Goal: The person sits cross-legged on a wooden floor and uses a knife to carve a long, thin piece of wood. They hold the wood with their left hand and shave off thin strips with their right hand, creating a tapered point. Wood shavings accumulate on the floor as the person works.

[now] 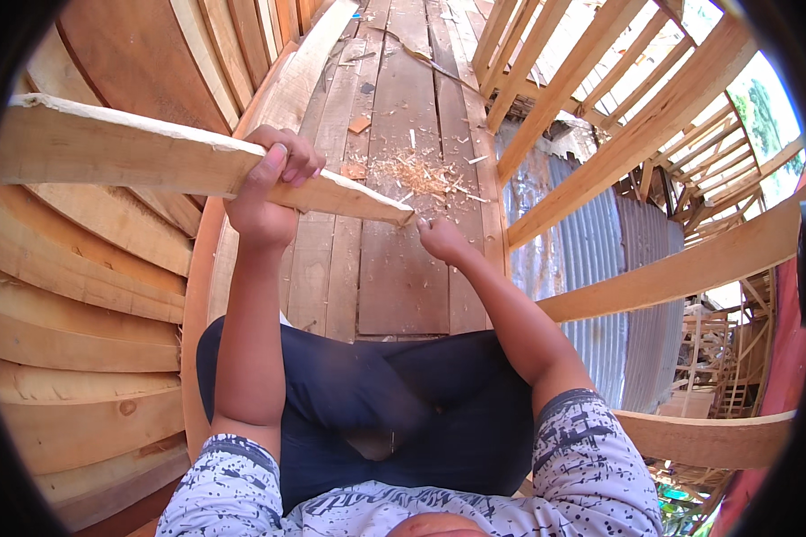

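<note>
The plank (134,152) is above the floor (403,286), left hand (273,183) clasped round it, right hand (444,241) curled at its narrow end, grip unclear; likely stiff, fairly light, best held mid-length

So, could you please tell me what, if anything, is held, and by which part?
The left grip holds a wooden plank partway along, nearer its tapered end; whether the right grip holds that end is unclear.

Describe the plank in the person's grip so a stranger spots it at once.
Find the wooden floor running up the middle. Over its left side, the left hand grips a long pale plank. Unlike the boards at far left, it is hand-held, narrowing toward the right hand.
</note>
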Demonstrator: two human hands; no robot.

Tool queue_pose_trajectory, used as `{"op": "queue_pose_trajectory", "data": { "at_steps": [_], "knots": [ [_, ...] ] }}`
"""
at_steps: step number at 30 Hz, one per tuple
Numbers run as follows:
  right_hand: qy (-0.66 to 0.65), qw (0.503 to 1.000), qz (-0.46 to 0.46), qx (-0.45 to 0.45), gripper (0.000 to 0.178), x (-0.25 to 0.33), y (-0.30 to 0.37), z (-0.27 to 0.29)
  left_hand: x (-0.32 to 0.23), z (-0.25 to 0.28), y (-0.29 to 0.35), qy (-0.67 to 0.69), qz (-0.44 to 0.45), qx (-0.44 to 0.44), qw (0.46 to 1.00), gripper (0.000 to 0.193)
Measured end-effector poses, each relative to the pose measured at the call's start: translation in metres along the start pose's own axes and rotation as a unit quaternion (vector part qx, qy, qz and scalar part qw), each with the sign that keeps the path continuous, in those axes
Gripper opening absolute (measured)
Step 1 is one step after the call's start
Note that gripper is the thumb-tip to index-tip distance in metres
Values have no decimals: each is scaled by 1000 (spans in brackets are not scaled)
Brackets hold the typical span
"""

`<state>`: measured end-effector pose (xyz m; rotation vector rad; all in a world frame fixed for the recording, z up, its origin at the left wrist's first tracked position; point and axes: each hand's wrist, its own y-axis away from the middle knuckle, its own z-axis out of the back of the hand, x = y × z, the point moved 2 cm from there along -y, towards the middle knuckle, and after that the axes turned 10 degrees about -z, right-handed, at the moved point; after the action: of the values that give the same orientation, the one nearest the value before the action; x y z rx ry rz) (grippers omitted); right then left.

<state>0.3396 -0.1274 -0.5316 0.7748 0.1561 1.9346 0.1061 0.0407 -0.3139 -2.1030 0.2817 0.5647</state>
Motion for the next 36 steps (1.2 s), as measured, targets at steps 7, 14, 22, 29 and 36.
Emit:
{"op": "queue_pose_trajectory", "data": {
  "at_steps": [7,14,22,29,36],
  "knots": [
    [-52,989,131,43,55,81,50,10,-12,11,3,-51,-7,-24,998,17],
    [-42,993,110,-1,56,48,7,-8,-9,8,1,-49,2,-11,999,18],
    [-167,976,24,136,59,40,27,15,-9,1,1,-69,27,17,997,23],
    [-83,987,132,42,57,62,34,8,-14,10,2,-72,29,37,996,22],
    [-57,994,47,81,58,48,18,7,-14,7,0,-78,25,49,995,23]
  ]
}}
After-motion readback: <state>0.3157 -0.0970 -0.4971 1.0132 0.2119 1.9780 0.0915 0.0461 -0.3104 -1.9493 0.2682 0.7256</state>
